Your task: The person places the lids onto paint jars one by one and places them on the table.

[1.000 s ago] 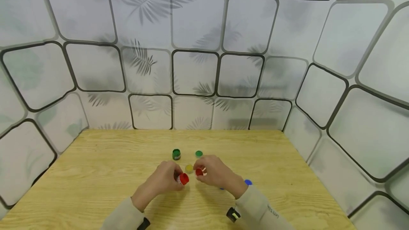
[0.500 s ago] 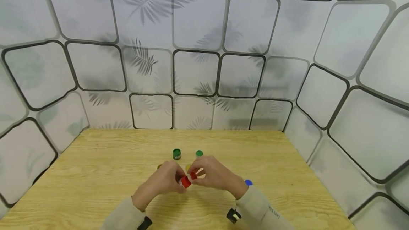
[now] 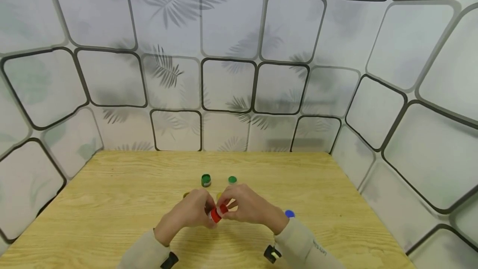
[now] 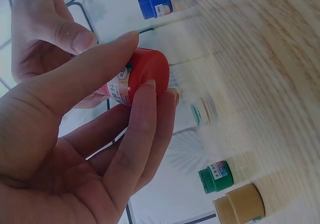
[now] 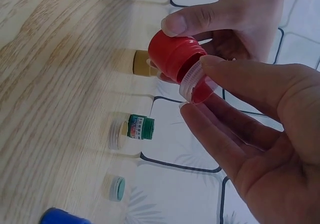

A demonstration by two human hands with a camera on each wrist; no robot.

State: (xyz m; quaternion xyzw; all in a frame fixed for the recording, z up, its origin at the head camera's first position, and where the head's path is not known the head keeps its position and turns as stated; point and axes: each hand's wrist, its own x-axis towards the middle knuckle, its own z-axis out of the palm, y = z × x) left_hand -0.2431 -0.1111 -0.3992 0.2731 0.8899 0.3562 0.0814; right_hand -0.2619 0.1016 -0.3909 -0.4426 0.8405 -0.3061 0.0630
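My left hand [image 3: 192, 209] grips a small red paint jar [image 5: 172, 51], its mouth turned toward the right hand. A label shows on the jar's side in the left wrist view. Between thumb and fingertips, my right hand [image 3: 246, 204] pinches a clear screw lid [image 5: 191, 81] with red paint inside. That lid is tilted at the jar's mouth, and a dark gap shows along one side. Beyond the hands stand a green paint jar [image 3: 206, 180] and a green-stained lid [image 3: 232, 179]. A yellow lid [image 3: 219, 196] is partly hidden behind the right hand.
An ochre paint jar [image 4: 240, 206] stands beyond the left hand, mostly hidden in the head view. A blue paint jar [image 4: 156, 3] shows in the left wrist view. Something blue [image 3: 289, 213] sits beside the right wrist on the wooden table [image 3: 130, 194]. Patterned walls surround the table.
A second ago the red jar and its lid were apart. My right hand has moved left and brought the lid to the jar's mouth. The left hand has barely moved.
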